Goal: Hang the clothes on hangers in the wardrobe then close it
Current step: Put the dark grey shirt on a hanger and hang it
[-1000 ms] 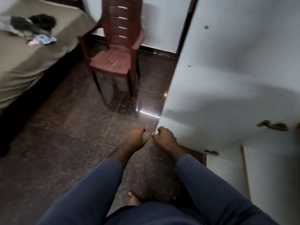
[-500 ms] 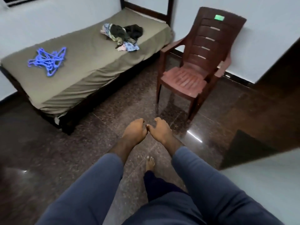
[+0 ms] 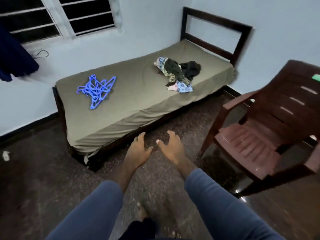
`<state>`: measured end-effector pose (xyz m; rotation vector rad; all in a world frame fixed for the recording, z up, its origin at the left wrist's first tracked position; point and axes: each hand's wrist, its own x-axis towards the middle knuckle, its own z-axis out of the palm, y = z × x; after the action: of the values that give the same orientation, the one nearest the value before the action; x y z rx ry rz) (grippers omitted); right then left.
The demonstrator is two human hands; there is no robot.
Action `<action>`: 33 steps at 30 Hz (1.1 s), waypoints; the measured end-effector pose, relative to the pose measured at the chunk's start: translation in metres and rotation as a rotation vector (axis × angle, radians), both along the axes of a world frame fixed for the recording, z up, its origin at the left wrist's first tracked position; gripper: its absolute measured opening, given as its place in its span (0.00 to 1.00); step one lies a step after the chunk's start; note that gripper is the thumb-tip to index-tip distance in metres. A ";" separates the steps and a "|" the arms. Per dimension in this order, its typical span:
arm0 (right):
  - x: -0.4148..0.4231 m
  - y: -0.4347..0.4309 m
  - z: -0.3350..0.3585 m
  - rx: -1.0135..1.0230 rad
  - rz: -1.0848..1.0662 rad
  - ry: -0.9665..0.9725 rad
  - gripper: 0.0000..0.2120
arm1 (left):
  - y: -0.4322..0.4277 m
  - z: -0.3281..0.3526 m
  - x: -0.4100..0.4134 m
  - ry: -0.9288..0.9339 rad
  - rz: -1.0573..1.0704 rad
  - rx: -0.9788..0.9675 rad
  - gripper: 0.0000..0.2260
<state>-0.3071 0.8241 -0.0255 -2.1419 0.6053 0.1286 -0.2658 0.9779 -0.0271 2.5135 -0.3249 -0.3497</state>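
Observation:
A tangle of blue plastic hangers (image 3: 96,90) lies on the left half of a bed with an olive sheet (image 3: 138,94). A heap of crumpled clothes (image 3: 178,74), dark, green and light blue, sits on the bed's right half. My left hand (image 3: 138,151) and my right hand (image 3: 170,147) hover side by side over the floor in front of the bed, fingers loosely spread and holding nothing. The wardrobe is out of view.
A dark red plastic chair (image 3: 270,132) stands close on the right. A barred window (image 3: 60,16) is in the wall behind the bed, with dark blue cloth (image 3: 15,56) hanging at far left. Dark stone floor (image 3: 43,170) lies between me and the bed.
The view has swung left from the white wardrobe to the bed and come closer to it. My hands, which were touching with curled fingers, have parted and spread.

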 end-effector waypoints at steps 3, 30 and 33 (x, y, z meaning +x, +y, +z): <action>0.070 -0.009 -0.008 -0.014 0.001 -0.013 0.33 | -0.008 -0.015 0.072 0.009 0.029 -0.042 0.33; 0.611 -0.252 -0.045 0.147 -0.364 -0.010 0.24 | -0.233 -0.041 0.622 0.035 -0.274 -0.096 0.18; 0.677 -0.307 -0.081 0.187 -0.300 0.054 0.22 | -0.291 -0.060 0.678 0.119 -0.240 -0.047 0.18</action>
<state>0.3696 0.5171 -0.1067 -1.8504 0.9018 0.0745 0.4124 0.6867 -0.0866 2.3995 -0.5817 -0.5761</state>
